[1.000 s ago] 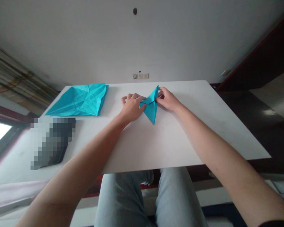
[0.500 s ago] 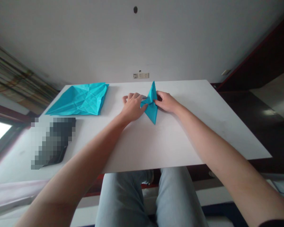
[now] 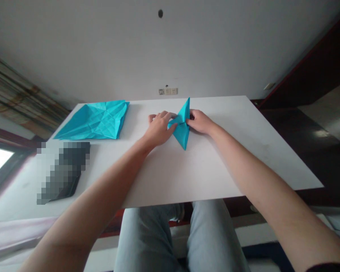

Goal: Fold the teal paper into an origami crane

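Observation:
A folded turquoise paper origami figure (image 3: 182, 135) lies near the middle of the white table (image 3: 187, 170), with pointed tips up and down. My left hand (image 3: 160, 129) presses on its left side, with the fingers across the fold. My right hand (image 3: 200, 122) grips its right edge, and the fingertips meet the paper at the centre. Part of the figure's middle is hidden by my fingers. A larger creased sheet of the same turquoise paper (image 3: 95, 121) lies flat to the left, beyond reach of both hands.
A dark flat object (image 3: 62, 173), pixelated and unclear, lies at the table's left front. Behind the table's far edge is a wall with a socket panel (image 3: 168, 91). A window and curtain stand at the left. My knees in light jeans show below the front edge.
The figure's upper tip stands taller and more pointed than a second ago. My right hand has shifted slightly lower along its right side, and my left hand slightly rightward.

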`<action>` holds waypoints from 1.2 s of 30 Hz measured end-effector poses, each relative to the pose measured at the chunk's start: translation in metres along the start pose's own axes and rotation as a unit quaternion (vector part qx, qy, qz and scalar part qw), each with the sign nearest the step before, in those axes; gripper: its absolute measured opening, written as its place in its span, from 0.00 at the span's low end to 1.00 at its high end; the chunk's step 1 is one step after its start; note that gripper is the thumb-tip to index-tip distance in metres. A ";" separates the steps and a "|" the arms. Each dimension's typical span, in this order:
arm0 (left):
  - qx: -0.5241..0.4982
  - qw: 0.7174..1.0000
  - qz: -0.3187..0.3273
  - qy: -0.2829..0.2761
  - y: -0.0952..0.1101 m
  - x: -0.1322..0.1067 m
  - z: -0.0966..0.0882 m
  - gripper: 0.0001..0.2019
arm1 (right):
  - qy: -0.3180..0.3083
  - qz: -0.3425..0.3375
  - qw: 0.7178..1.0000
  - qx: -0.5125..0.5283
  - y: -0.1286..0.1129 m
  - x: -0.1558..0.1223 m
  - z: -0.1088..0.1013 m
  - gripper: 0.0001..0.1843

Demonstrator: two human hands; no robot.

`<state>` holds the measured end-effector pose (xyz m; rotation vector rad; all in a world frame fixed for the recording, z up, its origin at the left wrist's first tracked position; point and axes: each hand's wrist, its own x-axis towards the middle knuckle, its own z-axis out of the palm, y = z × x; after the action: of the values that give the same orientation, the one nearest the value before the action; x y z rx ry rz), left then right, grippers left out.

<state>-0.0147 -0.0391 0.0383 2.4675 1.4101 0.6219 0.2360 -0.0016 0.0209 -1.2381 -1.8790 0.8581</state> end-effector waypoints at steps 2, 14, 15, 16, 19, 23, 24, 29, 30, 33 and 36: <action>-0.026 0.999 0.025 0.023 -0.002 0.001 0.002 0.27 | 0.019 -0.021 0.995 0.092 0.003 0.002 0.001 0.18; -0.041 0.996 0.053 0.060 -0.012 0.011 0.001 0.13 | 0.070 -0.057 0.978 0.188 -0.001 0.001 -0.004 0.35; -0.050 0.995 0.054 0.065 -0.013 0.011 0.001 0.11 | 0.063 -0.048 0.980 0.183 -0.002 -0.001 -0.005 0.36; -0.067 0.994 0.056 0.071 -0.014 0.012 0.002 0.09 | 0.055 -0.035 0.982 0.177 -0.003 -0.003 -0.006 0.36; -0.137 0.984 0.064 0.096 -0.016 0.014 0.003 0.05 | 0.032 0.007 0.985 0.170 -0.009 -0.009 -0.009 0.36; -0.192 0.969 0.045 0.149 -0.020 0.017 0.004 0.04 | -0.002 0.019 0.985 0.174 -0.012 -0.013 -0.010 0.36; -0.198 0.966 0.037 0.159 -0.021 0.018 0.004 0.04 | -0.006 0.018 0.985 0.173 -0.012 -0.012 -0.010 0.37; -0.220 0.958 0.010 0.182 -0.023 0.019 0.007 0.06 | -0.013 0.011 0.983 0.185 -0.012 -0.010 -0.010 0.47; -0.222 0.958 0.013 0.183 -0.023 0.019 0.007 0.07 | -0.014 0.009 0.983 0.184 -0.011 -0.010 -0.010 0.46; -0.228 0.957 0.034 0.179 -0.020 0.018 0.007 0.06 | -0.017 0.005 0.984 0.175 -0.010 -0.009 -0.009 0.39; -0.235 0.953 0.048 0.187 -0.019 0.018 0.007 0.05 | 0.006 0.018 0.986 0.164 -0.008 -0.007 -0.008 0.39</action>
<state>-0.0175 -0.0139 0.0290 2.1117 1.0838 1.3321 0.2412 -0.0098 0.0308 -1.0715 -1.6293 1.1255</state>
